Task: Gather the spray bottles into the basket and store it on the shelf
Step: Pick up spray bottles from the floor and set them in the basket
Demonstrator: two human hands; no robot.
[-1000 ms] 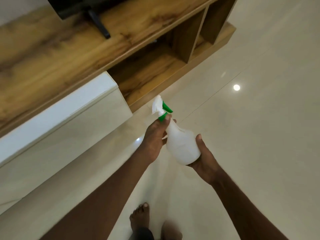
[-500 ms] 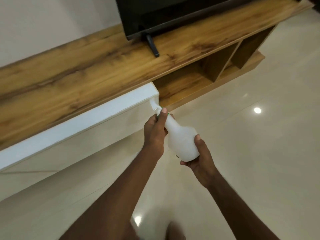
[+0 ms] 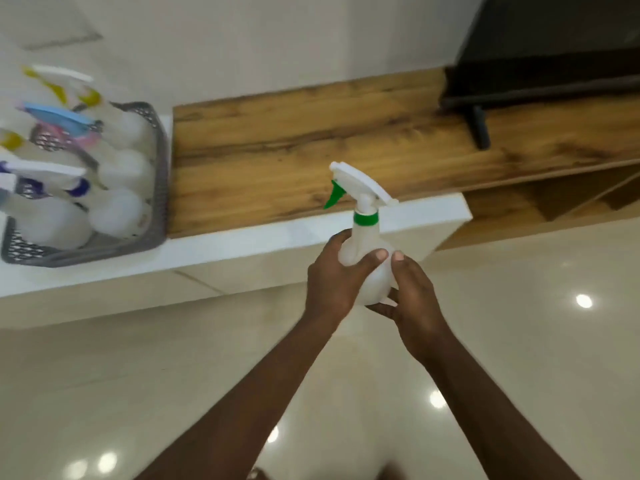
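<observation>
— What do we have closest to us?

— At the bottom of the frame, our two bare forearms reach up over the glossy cream tiled floor (image 3: 519, 341), which carries bright light spots. In the centre, our left hand (image 3: 334, 282) wraps the round belly of the white plastic spray bottle with a green trigger and green collar (image 3: 363, 220), thumb across its front. Our right hand (image 3: 412, 292) cups the same bottle from the right and beneath, thumb pressed on its side. So both hands are holding it, upright, in the air.

— And beyond the hands?

— Just behind the bottle runs the white ledge of the low wood-grain TV unit (image 3: 294, 161). At the left edge of the frame, on that white ledge, sits the grey perforated plastic basket (image 3: 161, 174), well apart from the held bottle. It is packed with other white spray bottles (image 3: 117, 206) with yellow, blue, pink and dark blue trim, blurred.

— Farthest back?

— In the upper right, the black television on its stand (image 3: 540, 64), against the pale wall.
</observation>
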